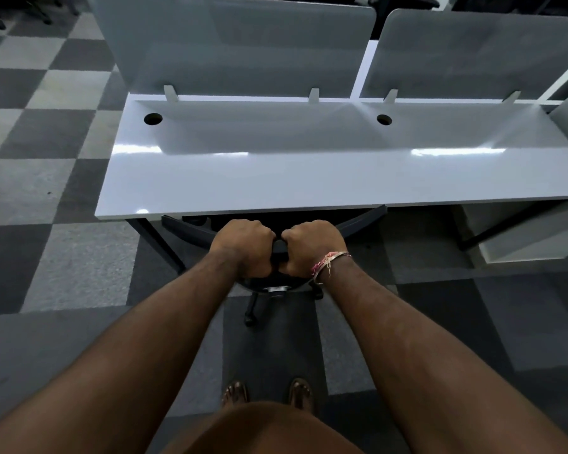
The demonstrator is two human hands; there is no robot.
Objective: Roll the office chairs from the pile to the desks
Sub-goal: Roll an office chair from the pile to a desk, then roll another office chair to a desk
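Observation:
A black office chair (191, 229) stands pushed under the front edge of a white desk (276, 178); its seat is hidden beneath the desktop. Only the curved top of the backrest, both armrest ends and part of the wheeled base (251, 309) show. My left hand (243, 249) grips the top of the backrest. My right hand (309, 247), with a thread bracelet at the wrist, grips the same edge right beside it. Both fists are curled tight round the backrest.
Grey privacy screens (236, 44) stand along the desk's back, with two cable holes in the top. A white drawer unit (522, 231) sits under the desk at right. Checkered carpet (46, 158) spreads to the left. More dark chairs (0, 14) sit far back left.

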